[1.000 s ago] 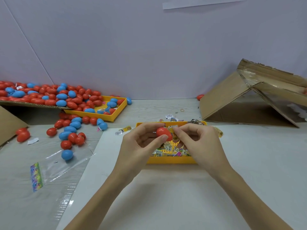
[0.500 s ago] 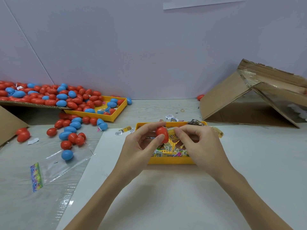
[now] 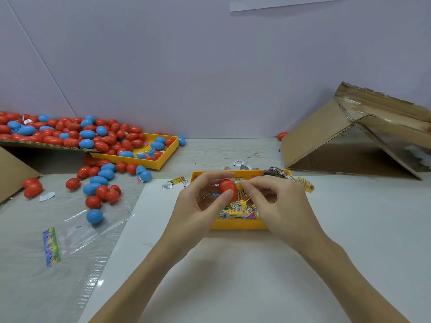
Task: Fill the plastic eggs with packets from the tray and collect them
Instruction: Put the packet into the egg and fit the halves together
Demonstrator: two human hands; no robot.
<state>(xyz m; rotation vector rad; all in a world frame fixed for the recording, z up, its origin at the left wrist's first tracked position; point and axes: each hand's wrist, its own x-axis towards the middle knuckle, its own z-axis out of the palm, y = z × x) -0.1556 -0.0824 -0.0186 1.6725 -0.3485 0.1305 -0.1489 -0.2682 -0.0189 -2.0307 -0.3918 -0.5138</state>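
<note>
i see my left hand (image 3: 198,203) pinching a red egg (image 3: 228,189) over the yellow tray (image 3: 238,224), my right hand (image 3: 277,201) pinching a packet (image 3: 240,181) against it

I see the packet tray (image 3: 238,226) at centre on the counter (image 3: 349,229), w/ both grips above it. Far left: 2nd tray (image 3: 144,162) w/ eggs, egg pile (image 3: 70,134) behind it, loose eggs (image 3: 100,183) nearer. Cardboard box (image 3: 338,141) far right. Plastic bag (image 3: 93,229) near left.
</note>
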